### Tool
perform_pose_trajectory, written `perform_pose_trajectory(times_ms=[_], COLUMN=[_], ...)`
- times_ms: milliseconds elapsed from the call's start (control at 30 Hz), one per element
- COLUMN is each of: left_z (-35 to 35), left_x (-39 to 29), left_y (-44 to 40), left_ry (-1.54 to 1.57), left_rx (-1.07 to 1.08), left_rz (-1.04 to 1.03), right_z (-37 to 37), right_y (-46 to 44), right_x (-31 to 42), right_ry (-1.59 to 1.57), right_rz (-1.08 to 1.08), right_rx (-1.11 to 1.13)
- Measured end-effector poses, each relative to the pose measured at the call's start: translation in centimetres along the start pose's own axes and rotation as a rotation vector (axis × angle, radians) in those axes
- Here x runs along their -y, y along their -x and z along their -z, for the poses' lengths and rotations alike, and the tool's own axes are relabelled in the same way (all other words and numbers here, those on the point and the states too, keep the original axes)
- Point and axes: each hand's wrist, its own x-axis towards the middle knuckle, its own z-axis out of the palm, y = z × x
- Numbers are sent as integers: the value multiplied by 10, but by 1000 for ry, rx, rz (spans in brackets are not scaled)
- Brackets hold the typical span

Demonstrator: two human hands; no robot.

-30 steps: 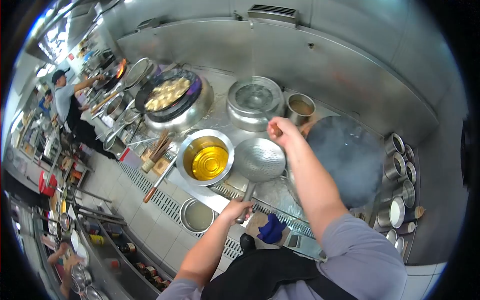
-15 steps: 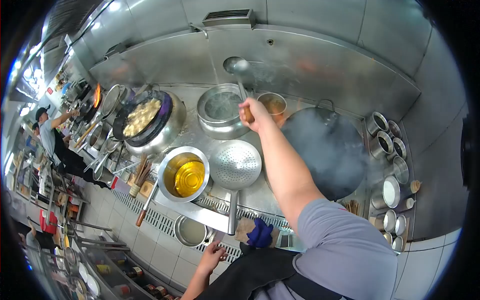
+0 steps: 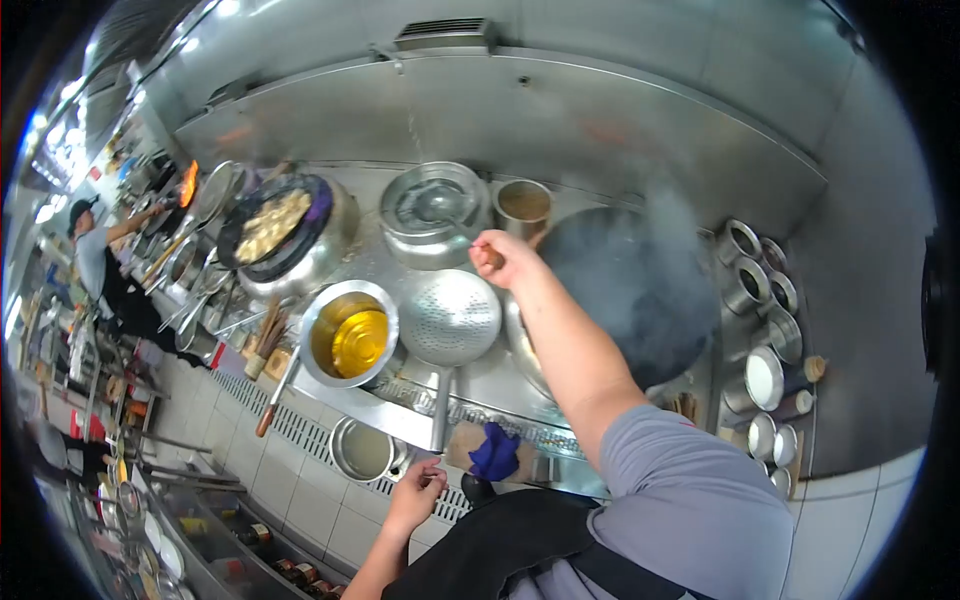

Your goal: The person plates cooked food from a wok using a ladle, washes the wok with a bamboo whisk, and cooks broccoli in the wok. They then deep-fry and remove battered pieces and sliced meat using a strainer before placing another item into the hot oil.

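Note:
My right hand [image 3: 508,258] grips the wooden handle of a ladle [image 3: 461,229]. Its bowl reaches into a round metal pot of water [image 3: 392,226] at the back of the stove. Below my right forearm, a large black wok [image 3: 640,290] gives off thick smoke or steam. Lower down, my left hand [image 3: 418,494] is empty, its fingers loosely bent. It hangs near the stove's front edge, beside a pot of cloudy liquid [image 3: 364,450]. Between the hands lies a perforated strainer [image 3: 451,318], next to a long-handled pot of yellow oil [image 3: 350,335].
Pale food sits in a dark wok [image 3: 272,228] at the left. A brownish container [image 3: 525,205] stands behind my right hand. Seasoning tins [image 3: 765,378] line the right side. A purple cloth [image 3: 495,452] lies at the front edge. Another person [image 3: 105,265] works at the far left.
My right hand has lowered the ladle, and its bowl has gone from above the back wall's foot into the water pot. The whole view has shifted slightly. My left hand remains low.

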Motion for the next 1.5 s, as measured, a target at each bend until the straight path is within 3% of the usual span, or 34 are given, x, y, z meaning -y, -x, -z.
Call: perform_pose_trajectory(times_ms=[67,133,200,300,433,500,600,667,733,800,867,900,933,1033,1067,1100,1133,1200,1267,1333,1367,1467,1500], left_z=[-18,-41,-79,-139,-226,-261,-289,-291,-285,-278,-277,-277,-276,-267,-258,-246,-230,-201,-177,-157,-147,-126,-120], left_x=[0,-8,-71,-119,-135,-135,-130,-120,-138,-139,-131,-131,-128,-119,-120,-122,-124,-120,-108,-94,-91,-74,-71], left_y=[-5,-16,-9,-21,-54,-67,-82,-87,-73,-70,-76,-78,-80,-73,-64,-53,-43,-24,-18,-17,-18,-32,-35], left_ry=[-1,-215,-394,-712,-903,-1134,-1114,-1137,-1172,-1161,-1120,-1127,-1130,-945,-778,-614,-632,-274,-215,245,320,562,657], left_rx=[55,88,182,298,346,397,302,282,290,278,238,252,241,134,40,-62,-80,141,160,253,273,293,248], left_rz=[-52,-297,-348,-786,-1131,-1017,-833,-923,-812,-854,-936,-877,-878,-988,-1140,-1284,-1273,-777,-660,-217,-96,76,135], right_z=[-5,-16,-16,-7,19,27,47,56,68,83,94,97,97,95,94,93,84,46,28,22,16,11,12], right_y=[33,80,118,186,278,314,349,368,385,395,402,402,400,395,390,381,370,361,342,312,295,242,236], right_x=[-7,-13,-16,-18,-19,-22,-23,-27,-27,-27,-30,-27,-30,-54,-63,-72,-81,-109,-137,-160,-172,-220,-228], right_ry=[-59,-69,-74,-59,-44,-33,88,146,345,409,891,1190,1194,1986,1992,1796,1594,900,484,299,300,409,463], right_rz=[84,112,165,185,210,227,258,273,314,321,360,300,306,771,767,760,750,420,299,146,78,24,20], right_rx=[33,2,45,95,161,84,-65,-182,-361,-410,-591,-700,-693,-1053,-1029,-877,-730,-447,-282,-198,-205,-276,-98])
